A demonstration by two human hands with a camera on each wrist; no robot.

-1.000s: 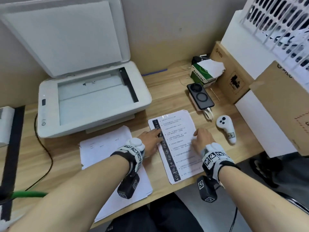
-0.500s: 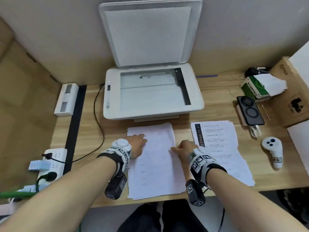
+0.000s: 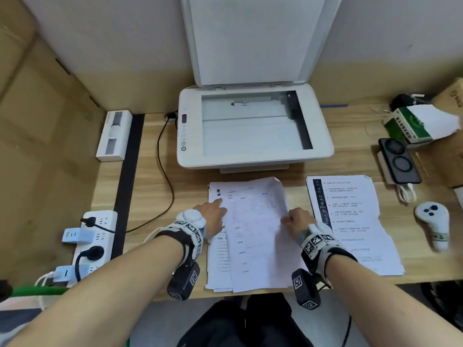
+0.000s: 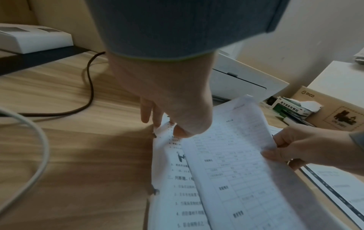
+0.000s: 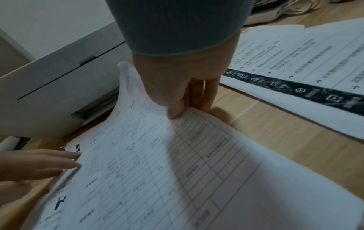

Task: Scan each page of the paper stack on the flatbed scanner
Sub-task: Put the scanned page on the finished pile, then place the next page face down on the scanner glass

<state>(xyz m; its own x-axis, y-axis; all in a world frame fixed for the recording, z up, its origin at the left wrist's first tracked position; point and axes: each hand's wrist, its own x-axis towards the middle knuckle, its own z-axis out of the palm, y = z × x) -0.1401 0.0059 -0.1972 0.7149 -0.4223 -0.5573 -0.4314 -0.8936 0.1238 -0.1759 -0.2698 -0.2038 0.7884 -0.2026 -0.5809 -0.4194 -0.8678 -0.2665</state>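
On the worktop [image 3: 155, 186] before the open scanner [image 3: 253, 126], our right hand [image 3: 297, 220] pinches the thin, floppy top sheet [image 3: 258, 229] at its edge; our left hand [image 3: 213, 216] presses the paper stack [image 3: 219, 266] flat.

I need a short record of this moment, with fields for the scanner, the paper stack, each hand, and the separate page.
scanner: lid open, glass bare
paper stack: on desk, in front of scanner
top sheet: right edge lifted
left hand: fingers straight, pressing stack
right hand: pinches top sheet's right edge
separate page: flat on desk, right of stack
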